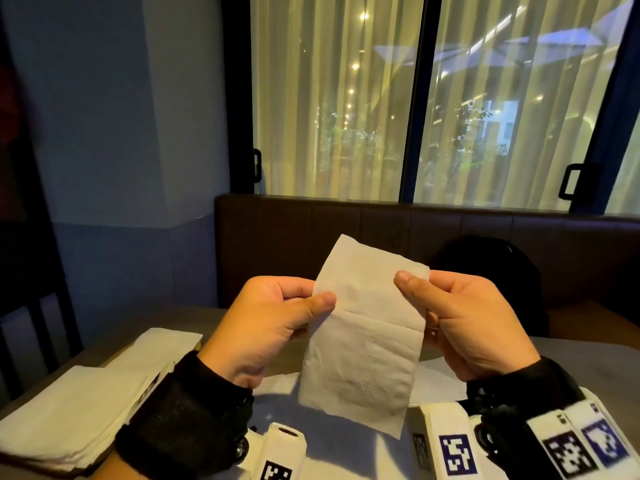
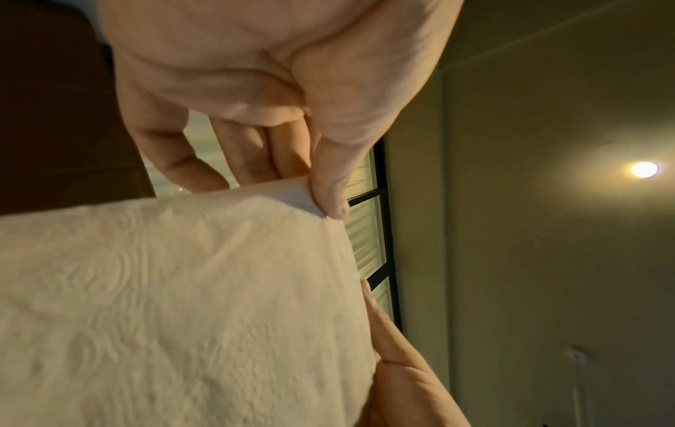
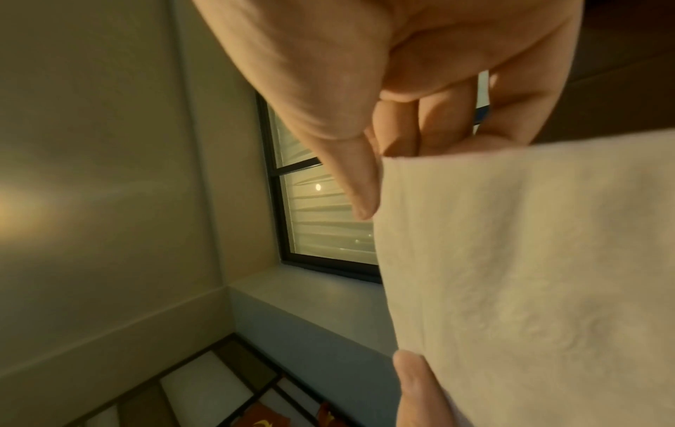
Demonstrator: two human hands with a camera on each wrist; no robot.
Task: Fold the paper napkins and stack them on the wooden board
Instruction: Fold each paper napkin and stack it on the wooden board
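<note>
Both hands pinch one napkin (image 1: 363, 327) mid-air at 12 o'clock over the table: left hand (image 1: 273, 323) on its left edge, right hand (image 1: 474, 320) on its right. It looks part-folded. White pile (image 1: 69, 403) sits at 9 o'clock; board not identifiable, so stacking progress unclear.

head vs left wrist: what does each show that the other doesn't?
Head only: the pile of napkins on the table at left, the bench seat, and the wrist-worn marker tags.

Left wrist only: a lit ceiling lamp, and the left hand's fingers behind the sheet's edge.

Both: the held napkin, with the left hand and right hand pinching opposite edges, plus the curtained window.
</note>
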